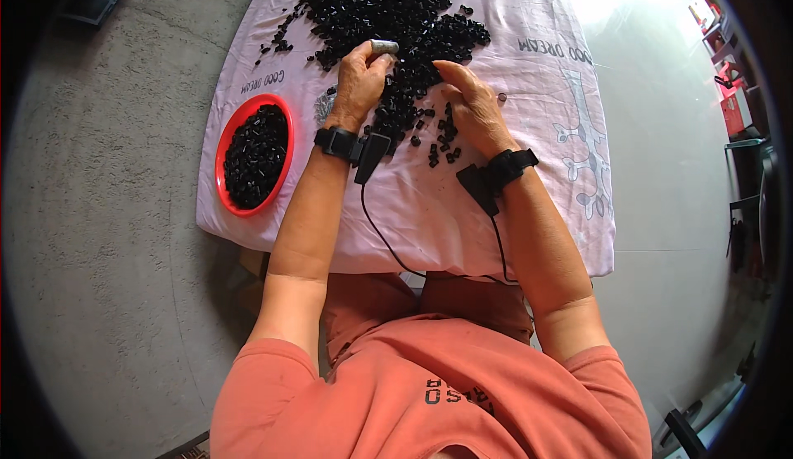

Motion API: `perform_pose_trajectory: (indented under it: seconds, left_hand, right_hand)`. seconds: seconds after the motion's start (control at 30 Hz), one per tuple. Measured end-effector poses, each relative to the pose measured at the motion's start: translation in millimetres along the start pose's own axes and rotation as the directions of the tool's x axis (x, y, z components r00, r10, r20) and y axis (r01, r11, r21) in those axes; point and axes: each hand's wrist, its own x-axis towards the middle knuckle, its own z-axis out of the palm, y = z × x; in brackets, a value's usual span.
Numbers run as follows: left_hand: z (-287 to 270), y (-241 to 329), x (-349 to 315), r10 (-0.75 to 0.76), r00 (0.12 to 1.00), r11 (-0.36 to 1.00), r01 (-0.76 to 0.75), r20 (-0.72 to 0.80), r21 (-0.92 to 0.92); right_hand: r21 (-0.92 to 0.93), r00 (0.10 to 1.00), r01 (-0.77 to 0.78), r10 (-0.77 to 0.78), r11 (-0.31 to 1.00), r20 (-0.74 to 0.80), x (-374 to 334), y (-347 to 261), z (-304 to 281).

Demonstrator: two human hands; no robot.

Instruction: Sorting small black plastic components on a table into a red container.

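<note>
we see lots of small black bits (380, 4) in a big pile, upper mid of the frame. they lie on the tabletop (421, 240), w/ a pale pink cloth (529, 13) over it. more bits run down in a trail btwn the two hands, & a few sit loose near the right one.

the left hand (360, 91) is at upper mid, just left of the trail. its fingers are bent & close together, w/ a grey cap-like thing (384, 47) at the tips. we can't tell if it's worn or held, or if they pinch a bit too.

the right hand (479, 112) is just right of the trail. its thumb & pointer are a little apart, w/ a small gap btwn them. a tiny brown ring (502, 97) lies just beside it.

a red bowl (220, 161) sits left of mid, w/ lots of the same bits inside. each wrist has a black strap (510, 167) w/ a black box, & thin black cables (372, 219) run down to the cloth's bottom edge.
</note>
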Motion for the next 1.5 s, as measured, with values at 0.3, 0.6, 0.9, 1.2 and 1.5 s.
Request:
perform_pose_trajectory:
  seconds: [0.3,0.6,0.9,1.2,1.5]
  left_hand:
    - [18,-4,5,-0.110,0.993,0.992,0.107,0.046,0.064]
    - [-10,15,-29,-0.100,0.995,0.993,0.100,0.003,-0.070]
    - [-29,-5,-57,-0.269,0.934,0.953,0.221,-0.234,-0.209]
    - [-20,-5,-54,-0.271,0.957,0.961,0.262,-0.108,-0.092]
    - [-20,11,-58,-0.226,0.972,0.973,0.221,-0.067,-0.072]
  right_hand:
    - [-0.049,0.988,0.057,-0.063,0.997,-0.143,1,6,1]
    - [0.131,0.995,-0.043,0.054,0.991,-0.079,2,11,2]
    - [0.303,0.979,-0.200,0.202,0.932,0.026,-1,9,3]
    - [0.014,0.996,-0.039,0.038,0.999,0.086,-2,2,0]
    - [-0.066,0.966,-0.043,0.058,0.997,0.253,-4,-13,-4]
